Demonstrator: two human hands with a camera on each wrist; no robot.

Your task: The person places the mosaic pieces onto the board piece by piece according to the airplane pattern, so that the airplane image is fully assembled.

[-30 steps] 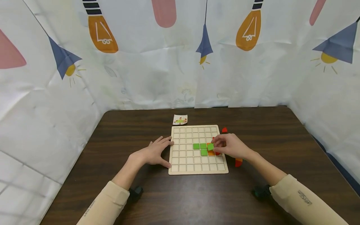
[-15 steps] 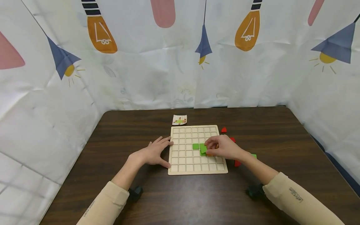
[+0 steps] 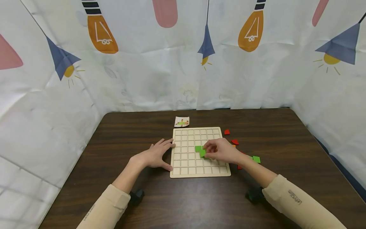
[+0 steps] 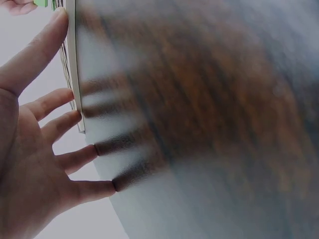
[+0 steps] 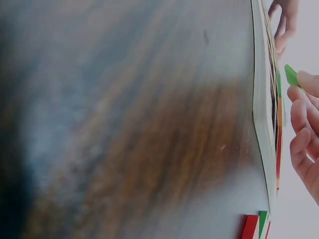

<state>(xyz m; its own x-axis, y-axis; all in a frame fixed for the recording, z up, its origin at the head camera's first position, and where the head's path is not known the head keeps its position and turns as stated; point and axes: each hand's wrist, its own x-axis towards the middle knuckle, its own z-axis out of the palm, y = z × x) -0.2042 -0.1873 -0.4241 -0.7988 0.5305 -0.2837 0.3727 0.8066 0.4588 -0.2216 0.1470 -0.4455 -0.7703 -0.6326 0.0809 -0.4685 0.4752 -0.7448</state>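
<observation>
A pale wooden grid board (image 3: 186, 171) lies on the table. My left hand (image 3: 155, 156) touches its left edge with fingers spread; in the left wrist view the thumb and nearer fingertips (image 4: 62, 17) meet the rim. Over the middle of the board, my right hand (image 3: 223, 150) pinches a green square tile (image 3: 202, 154) between thumb and fingers. The right wrist view shows that tile (image 5: 291, 74) tilted, held above the board. Another green tile (image 3: 198, 148) lies in a cell just behind it. The right hand hides most of the other laid tiles, including orange ones.
Behind the board lies a small paper card (image 3: 181, 121) with a coloured grid picture. Loose red pieces (image 3: 234, 142) and a green piece (image 3: 256, 159) lie on the table right of the board, partly under my right forearm. A patterned cloth (image 3: 160, 79) hangs behind the table (image 3: 128, 127).
My right hand has moved left across the board with the green tile, uncovering loose pieces on the right. My left hand has stayed at the board's edge.
</observation>
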